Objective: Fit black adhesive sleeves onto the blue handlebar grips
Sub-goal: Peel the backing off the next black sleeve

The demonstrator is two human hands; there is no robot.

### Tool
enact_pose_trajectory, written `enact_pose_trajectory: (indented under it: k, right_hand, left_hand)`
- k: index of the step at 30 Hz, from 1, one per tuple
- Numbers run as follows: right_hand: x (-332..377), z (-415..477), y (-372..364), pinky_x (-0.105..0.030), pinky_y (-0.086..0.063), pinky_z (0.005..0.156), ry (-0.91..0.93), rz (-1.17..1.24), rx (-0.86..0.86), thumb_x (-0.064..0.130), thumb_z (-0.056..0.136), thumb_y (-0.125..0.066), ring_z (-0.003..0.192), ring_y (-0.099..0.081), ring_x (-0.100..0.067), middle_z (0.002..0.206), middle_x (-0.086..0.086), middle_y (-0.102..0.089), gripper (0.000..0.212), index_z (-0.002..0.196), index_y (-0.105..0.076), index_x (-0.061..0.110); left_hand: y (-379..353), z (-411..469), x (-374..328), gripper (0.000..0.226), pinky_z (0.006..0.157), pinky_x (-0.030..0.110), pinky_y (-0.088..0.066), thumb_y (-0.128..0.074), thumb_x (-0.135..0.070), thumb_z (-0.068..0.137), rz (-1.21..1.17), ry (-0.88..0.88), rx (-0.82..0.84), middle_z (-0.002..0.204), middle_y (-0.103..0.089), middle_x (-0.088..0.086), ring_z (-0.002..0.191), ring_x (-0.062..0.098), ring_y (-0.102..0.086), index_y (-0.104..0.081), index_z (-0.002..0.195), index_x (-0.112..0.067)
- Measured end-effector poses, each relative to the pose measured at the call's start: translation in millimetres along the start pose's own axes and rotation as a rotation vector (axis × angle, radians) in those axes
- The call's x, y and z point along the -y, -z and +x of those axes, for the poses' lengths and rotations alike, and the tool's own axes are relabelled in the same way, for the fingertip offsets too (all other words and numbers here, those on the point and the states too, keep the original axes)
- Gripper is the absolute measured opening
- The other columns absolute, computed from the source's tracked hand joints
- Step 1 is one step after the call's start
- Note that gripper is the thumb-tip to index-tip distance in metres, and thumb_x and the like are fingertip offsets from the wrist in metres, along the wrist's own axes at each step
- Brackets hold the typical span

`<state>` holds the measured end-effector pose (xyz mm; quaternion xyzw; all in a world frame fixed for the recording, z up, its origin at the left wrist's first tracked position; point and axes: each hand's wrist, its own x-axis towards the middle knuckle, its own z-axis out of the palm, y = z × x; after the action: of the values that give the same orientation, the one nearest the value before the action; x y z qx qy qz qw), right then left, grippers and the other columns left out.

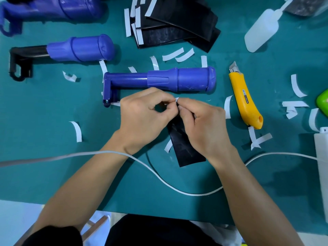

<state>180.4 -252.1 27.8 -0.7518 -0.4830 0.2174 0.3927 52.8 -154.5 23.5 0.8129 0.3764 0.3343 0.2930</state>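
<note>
Black adhesive sleeve (186, 148) at the near middle of the green mat (53, 174), far end gripped by the curled fingers of the right hand (204, 125). Left hand (145, 118) pinching a white backing tab (177, 99) at that same end. Just beyond, blue handlebar grip (177, 79) on its side. To the right, yellow utility knife (245, 100), blade out, small label too blurred to read.

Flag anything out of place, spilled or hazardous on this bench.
Peeled white strips litter the mat all round the blue handle. The yellow knife lies to its right with the blade out. A white cable trails across the near side. Nothing looks spilled or broken.
</note>
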Motion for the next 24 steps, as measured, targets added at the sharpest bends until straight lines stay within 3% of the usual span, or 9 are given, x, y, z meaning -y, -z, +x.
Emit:
enact_pose_trajectory:
  k: [3, 6, 8, 11, 14, 20, 24]
  right_hand:
    - [2, 0, -1, -0.007, -0.037, 0.066, -0.017, 0.009, -0.012, 0.005, 0.100, -0.062, 0.070, -0.052, -0.016, 0.074, -0.002, -0.066, 0.016, 0.098, -0.077, 0.010]
    - [3, 1, -1, -0.012, -0.037, 0.062, -0.046, 0.028, -0.038, 0.006, 0.098, -0.063, 0.066, -0.047, -0.019, 0.069, -0.001, -0.061, 0.016, 0.097, -0.077, 0.013]
    - [2, 2, 1, -0.017, -0.034, 0.058, -0.065, 0.035, -0.034, 0.009, 0.099, -0.063, 0.064, -0.042, -0.021, 0.064, -0.001, -0.054, 0.015, 0.092, -0.075, 0.015]
    - [2, 3, 4, -0.012, -0.028, 0.057, -0.043, -0.009, -0.046, 0.009, 0.099, -0.063, 0.064, -0.034, -0.019, 0.059, 0.006, -0.039, 0.020, 0.083, -0.069, 0.019]
    - [8, 1, 4, -0.010, -0.026, 0.056, 0.019, -0.107, -0.088, 0.005, 0.098, -0.064, 0.065, -0.031, -0.015, 0.058, 0.009, -0.030, 0.018, 0.085, -0.075, 0.013]
    - [11, 0, 1, -0.018, -0.021, 0.060, 0.074, -0.200, -0.165, 0.001, 0.096, -0.067, 0.064, -0.029, -0.013, 0.064, 0.009, -0.032, 0.018, 0.086, -0.077, 0.012]
    - [10, -1, 1, -0.028, -0.030, 0.052, 0.053, -0.211, -0.194, 0.001, 0.095, -0.066, 0.060, -0.031, -0.019, 0.060, 0.005, -0.032, 0.018, 0.083, -0.077, 0.009]
  left_hand:
    - [0, 3, -4, 0.012, 0.064, 0.008, -0.041, -0.077, -0.010, 0.077, -0.133, 0.184, 0.062, 0.069, -0.067, -0.017, 0.063, -0.004, -0.058, -0.077, 0.074, -0.021]
    - [1, 7, -6, 0.018, 0.062, 0.013, -0.046, -0.075, -0.013, 0.075, -0.252, 0.292, 0.092, 0.068, -0.069, -0.017, 0.061, -0.001, -0.060, -0.074, 0.073, -0.032]
    - [1, 8, -7, 0.015, 0.060, 0.015, -0.047, -0.072, -0.016, 0.074, -0.300, 0.315, 0.103, 0.068, -0.070, -0.014, 0.059, -0.001, -0.059, -0.075, 0.073, -0.031]
    - [1, 10, -7, 0.013, 0.061, 0.017, -0.049, -0.072, -0.018, 0.076, -0.341, 0.345, 0.108, 0.069, -0.072, -0.009, 0.061, 0.002, -0.060, -0.076, 0.074, -0.031]
    - [3, 11, -8, 0.011, 0.068, 0.023, -0.057, -0.077, -0.025, 0.081, -0.405, 0.378, 0.121, 0.075, -0.077, -0.011, 0.067, 0.009, -0.069, -0.078, 0.077, -0.035]
    - [5, 14, -5, 0.009, 0.071, 0.020, -0.056, -0.081, -0.022, 0.083, -0.497, 0.400, 0.179, 0.078, -0.078, -0.010, 0.069, 0.006, -0.073, -0.078, 0.081, -0.030]
    - [4, 15, -3, 0.020, 0.070, 0.020, -0.056, -0.079, -0.011, 0.088, -0.508, 0.393, 0.222, 0.078, -0.078, -0.011, 0.069, 0.005, -0.071, -0.079, 0.083, -0.030]
